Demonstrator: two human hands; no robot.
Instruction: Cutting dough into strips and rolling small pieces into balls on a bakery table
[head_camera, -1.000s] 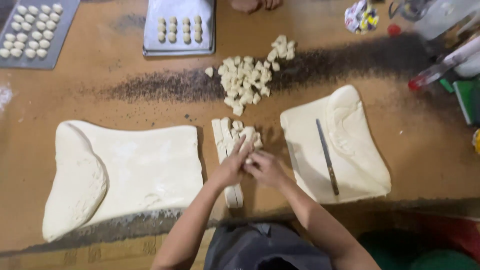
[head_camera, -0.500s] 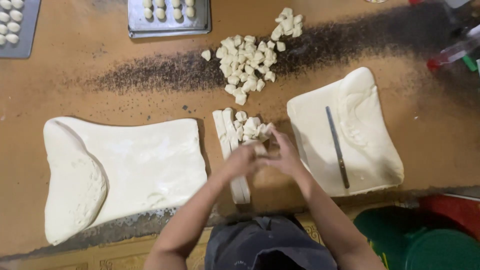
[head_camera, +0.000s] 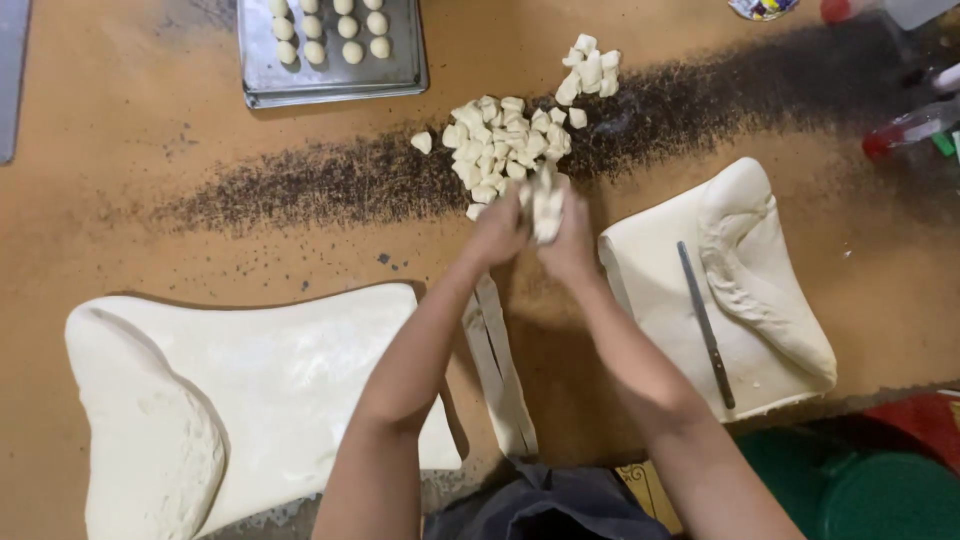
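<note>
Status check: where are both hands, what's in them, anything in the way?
Left hand and right hand together, grip shut on dough pieces, at edge of dough pile. Dough strips between forearms. Knife on right dough sheet, clear of hands.

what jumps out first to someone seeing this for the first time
At the centre, the left hand and right hand carry a bunch of small cut white dough pieces together toward the heap of white dough chunks on the brown table. A broad floured white dough sheet lies lower left, and a long metal knife rests on the folded white dough slab at right.
</note>
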